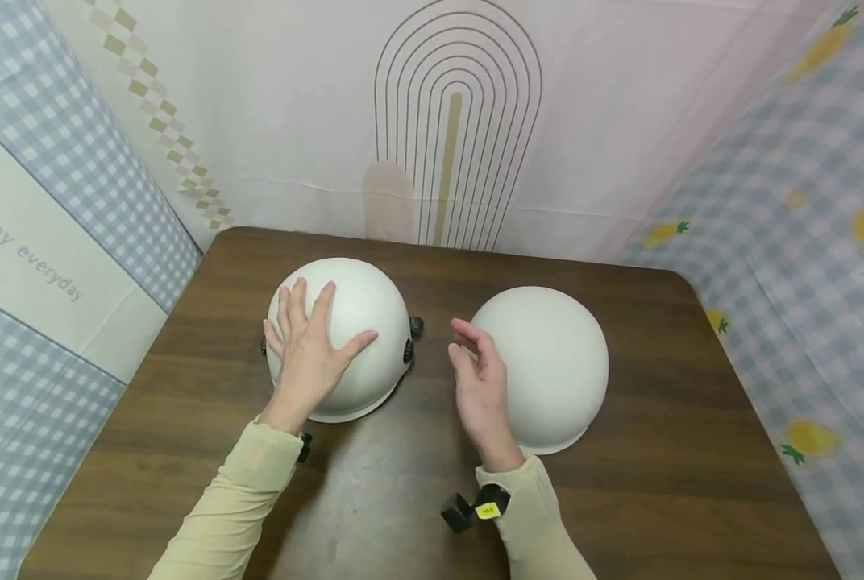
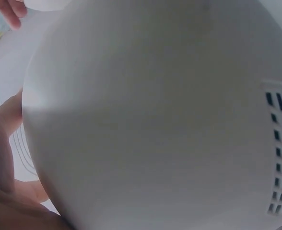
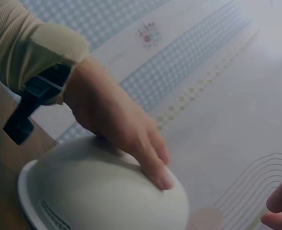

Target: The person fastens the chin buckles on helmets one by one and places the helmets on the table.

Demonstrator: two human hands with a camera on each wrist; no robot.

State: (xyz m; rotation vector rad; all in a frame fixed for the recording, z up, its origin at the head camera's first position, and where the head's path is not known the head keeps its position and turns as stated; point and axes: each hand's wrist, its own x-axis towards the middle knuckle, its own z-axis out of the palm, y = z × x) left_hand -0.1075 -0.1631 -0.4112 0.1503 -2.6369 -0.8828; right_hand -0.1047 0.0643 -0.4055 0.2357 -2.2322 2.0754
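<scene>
Two white domed helmets lie crown up on the brown table. My left hand point(image 1: 309, 350) rests on the top of the left helmet point(image 1: 367, 302), fingers spread and thumb apart. Black round knobs point(image 1: 408, 351) show on that helmet's sides, and a small black part point(image 1: 417, 325) sticks out at its right. In the left wrist view, slotted vents point(image 2: 281, 148) run along the shell. My right hand point(image 1: 481, 387) is at the left side of the right helmet point(image 1: 548, 362), fingers loosely bent, nothing gripped. Whether it touches the shell I cannot tell.
The wooden table point(image 1: 657, 483) reaches back to a patterned curtain point(image 1: 280, 121). Checked cloth point(image 1: 62, 105) hangs at the left, and pineapple-printed checked cloth point(image 1: 802, 338) at the right. A small black device point(image 1: 468, 509) is strapped to the right wrist.
</scene>
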